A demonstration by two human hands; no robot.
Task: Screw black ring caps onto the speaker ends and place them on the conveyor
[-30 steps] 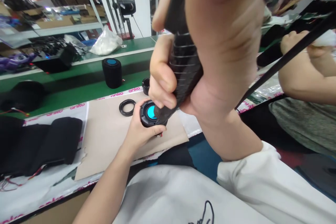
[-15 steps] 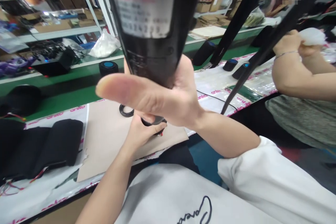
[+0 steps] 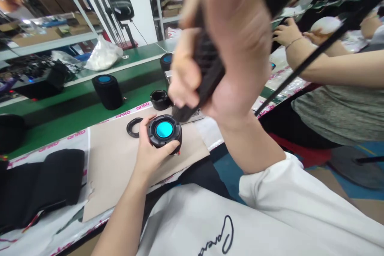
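My left hand [image 3: 152, 151] is wrapped round a black cylindrical speaker [image 3: 165, 129] with a bright turquoise disc on top, held upright over brown cardboard [image 3: 111, 168]. A red wire end shows at its lower edge. Raised close to the camera, my right hand [image 3: 237, 44] grips a black handheld power tool [image 3: 207, 58] with a ribbed body. Its narrow lower end points down towards the speaker's rim; blur hides whether they touch. Beside the speaker lie a black ring [image 3: 133, 127] and a short black collar [image 3: 160, 99].
Several black fabric-covered pieces with wires [image 3: 60, 176] lie at left. A finished-looking speaker [image 3: 106, 91] stands on the green bench [image 3: 75, 122], near a plastic bag [image 3: 103, 54]. A dark slanting bar [image 3: 303, 64] crosses at right, before a co-worker's arms [image 3: 330, 58].
My right hand has tilted the tool, swinging its lower end towards the speaker. The view has shifted, uncovering the speaker's turquoise top. My left hand keeps its hold.
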